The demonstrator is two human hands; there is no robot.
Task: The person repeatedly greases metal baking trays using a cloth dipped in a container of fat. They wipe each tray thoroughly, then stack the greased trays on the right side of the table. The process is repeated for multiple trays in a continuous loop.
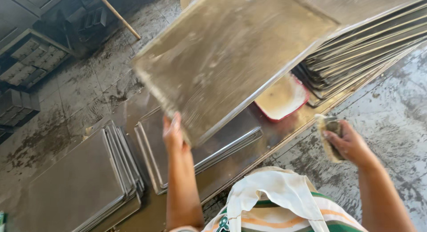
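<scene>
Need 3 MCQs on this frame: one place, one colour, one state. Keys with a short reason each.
1. Where does the shallow red-rimmed dish sit?
A. on the metal table, between the tall tray stack and the lower tray pile
B. on the floor
C. on top of the tall tray stack

2. What colour is the dish's rim?
A. blue
B. red
C. green

3. What is the state of the large flat grey metal baking tray?
A. lying flat on a stack
B. lifted and tilted, gripped at its edge by the left hand
C. leaning on a wall

Answers: 1 A, it rests on the table beside the tall stack. 2 B, the rim shows red. 3 B, the tray hangs tilted above the table; the right hand holds a scrubbing pad.
</scene>
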